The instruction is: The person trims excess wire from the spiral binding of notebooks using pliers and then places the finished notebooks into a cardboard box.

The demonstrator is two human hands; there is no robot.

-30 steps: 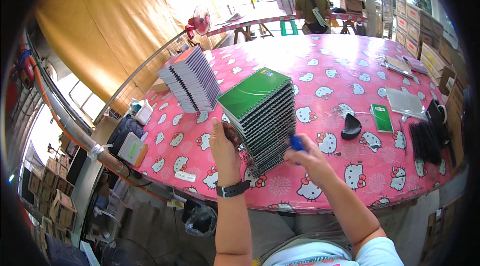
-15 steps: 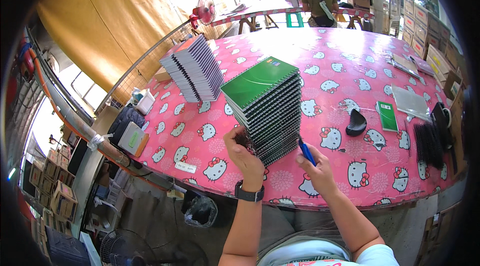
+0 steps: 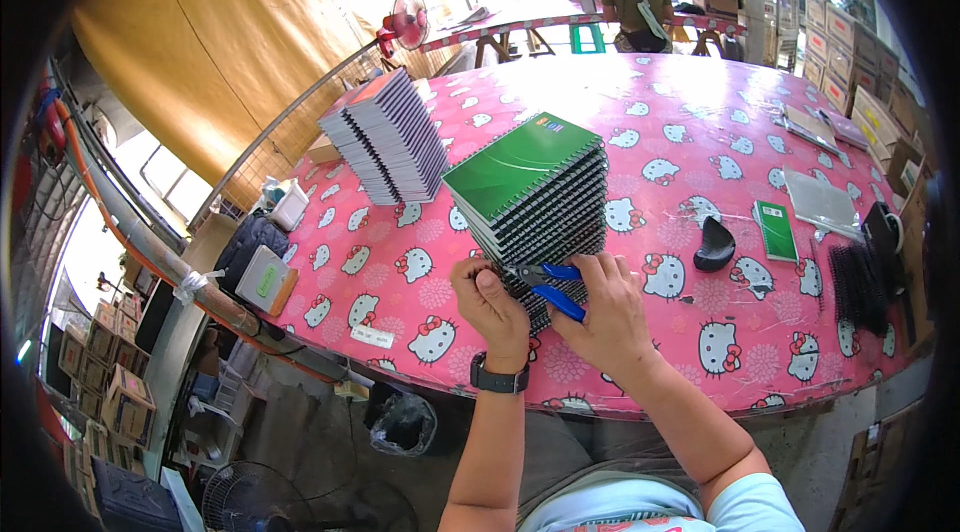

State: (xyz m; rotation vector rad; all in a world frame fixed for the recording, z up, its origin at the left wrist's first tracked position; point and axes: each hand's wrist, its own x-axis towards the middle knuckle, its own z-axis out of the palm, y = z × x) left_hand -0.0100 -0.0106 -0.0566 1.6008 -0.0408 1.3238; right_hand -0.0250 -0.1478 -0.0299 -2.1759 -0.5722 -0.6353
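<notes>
Right hand's [image 3: 607, 310] grip wraps the blue-handled cutters [image 3: 557, 301], left hand [image 3: 492, 312] curls, hold unclear, at the green notebook stack [image 3: 530, 177] by the tabletop's [image 3: 665, 382] near edge; angle blades clear of left fingertips.

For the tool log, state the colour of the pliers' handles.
The pliers' handles are blue, clearest in the head view.
</notes>
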